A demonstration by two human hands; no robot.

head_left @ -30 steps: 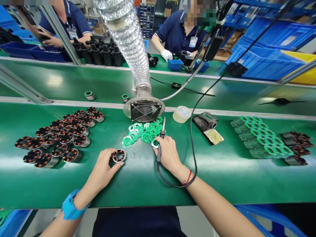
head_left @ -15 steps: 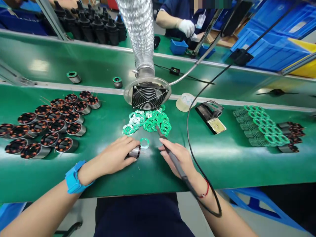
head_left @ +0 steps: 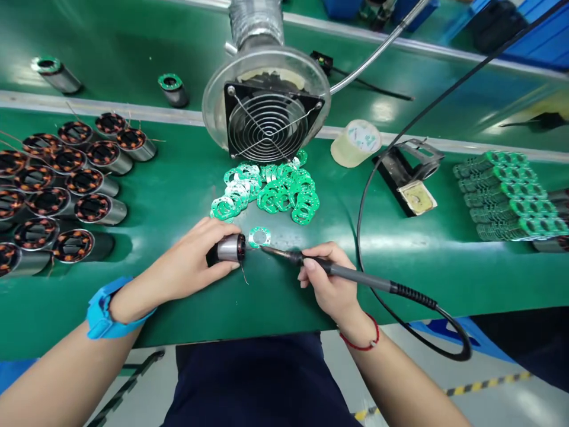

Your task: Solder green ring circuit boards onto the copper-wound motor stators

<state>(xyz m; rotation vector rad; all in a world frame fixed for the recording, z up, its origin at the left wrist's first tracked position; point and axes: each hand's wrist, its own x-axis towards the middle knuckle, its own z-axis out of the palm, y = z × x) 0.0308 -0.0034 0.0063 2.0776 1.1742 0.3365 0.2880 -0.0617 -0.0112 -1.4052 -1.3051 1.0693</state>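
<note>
My left hand [head_left: 191, 256] is closed around a motor stator [head_left: 230, 248], a silver cylinder lying on its side with its wound end facing right and thin wire ends sticking out. My right hand [head_left: 331, 276] grips a soldering iron [head_left: 351, 274] like a pen. The iron's tip points left and reaches the lower edge of a single ring-shaped green circuit board [head_left: 259, 237]; whether it touches cannot be told. That board lies flat just right of the stator. Behind it is a loose pile of similar green ring boards [head_left: 284, 193].
A round fume-extractor fan [head_left: 269, 121] hangs over the pile. Several stators [head_left: 66, 198] stand at left. To the right are a tape roll [head_left: 355, 143], a soldering iron stand [head_left: 411, 178] and stacked green boards [head_left: 511, 198]. The iron's cable [head_left: 364, 201] loops across the bench.
My right hand has swung the soldering iron from the board pile down to the single ring board. The stator has shifted slightly left and up. The view has tilted down and closer.
</note>
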